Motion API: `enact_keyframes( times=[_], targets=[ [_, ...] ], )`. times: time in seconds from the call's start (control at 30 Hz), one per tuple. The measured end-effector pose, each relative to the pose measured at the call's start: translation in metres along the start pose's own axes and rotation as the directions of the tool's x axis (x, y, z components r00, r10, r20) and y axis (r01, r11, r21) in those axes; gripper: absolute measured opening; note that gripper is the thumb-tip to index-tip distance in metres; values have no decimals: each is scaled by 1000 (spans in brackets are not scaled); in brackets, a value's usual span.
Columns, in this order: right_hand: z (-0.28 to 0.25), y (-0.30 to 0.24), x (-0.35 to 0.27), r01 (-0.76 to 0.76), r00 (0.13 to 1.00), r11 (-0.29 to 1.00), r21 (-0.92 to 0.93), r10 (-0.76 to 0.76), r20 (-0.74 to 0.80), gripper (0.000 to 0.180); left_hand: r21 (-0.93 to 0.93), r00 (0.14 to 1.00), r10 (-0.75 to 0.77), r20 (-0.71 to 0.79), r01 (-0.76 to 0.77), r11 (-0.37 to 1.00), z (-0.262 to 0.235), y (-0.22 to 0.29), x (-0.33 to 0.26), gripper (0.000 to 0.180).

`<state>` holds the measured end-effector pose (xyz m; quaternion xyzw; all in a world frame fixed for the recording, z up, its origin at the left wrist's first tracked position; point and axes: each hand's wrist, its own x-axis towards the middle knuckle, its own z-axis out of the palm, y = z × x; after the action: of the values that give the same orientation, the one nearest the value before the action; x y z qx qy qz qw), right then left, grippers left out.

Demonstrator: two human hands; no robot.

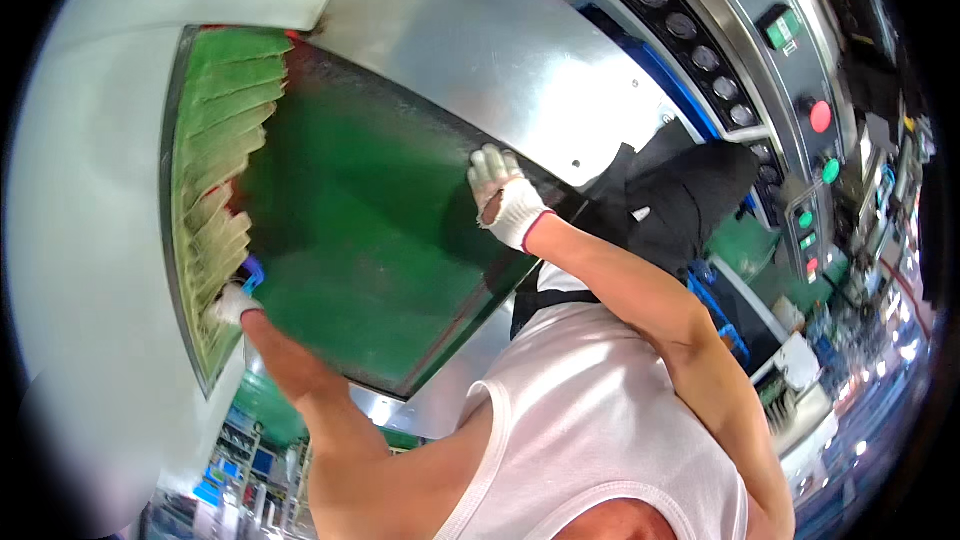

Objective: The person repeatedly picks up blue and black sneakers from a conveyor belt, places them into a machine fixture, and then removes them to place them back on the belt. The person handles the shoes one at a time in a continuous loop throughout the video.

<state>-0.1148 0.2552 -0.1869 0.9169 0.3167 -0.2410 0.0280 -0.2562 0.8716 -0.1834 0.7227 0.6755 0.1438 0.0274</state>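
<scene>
My left hand (234, 304), in a white glove, reaches to the far left end of a recessed green panel (350, 210) with a dark border. Its fingers look curled at a small blue object (252, 274), whose kind I cannot make out; the hand partly hides it. Beside that hand runs a strip of yellow-green pleated material (215, 170) with a jagged edge and red marks. My right hand (505, 200), also in a white glove, is open and flat near the panel's dark right border. It holds nothing; a dark opening shows on the glove.
A shiny metal plate (450, 50) lies beyond the panel, and a pale grey housing (90, 200) rises at the left. On the right stands a control console (745, 50) with several round gauges and coloured buttons. Shelves (240, 445) appear at the lower left.
</scene>
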Motion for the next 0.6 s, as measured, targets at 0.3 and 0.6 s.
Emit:
enact_keyframes(
  times=[0.3,0.6],
  targets=[
    [-33,42,-23,290,896,956,-45,-288,-338,41,-314,749,662,29,-622,717,-82,64,-284,73],
    [-122,98,-106,288,950,794,535,-164,-267,63,-339,901,413,132,-350,873,-104,106,-365,97]
  ],
)
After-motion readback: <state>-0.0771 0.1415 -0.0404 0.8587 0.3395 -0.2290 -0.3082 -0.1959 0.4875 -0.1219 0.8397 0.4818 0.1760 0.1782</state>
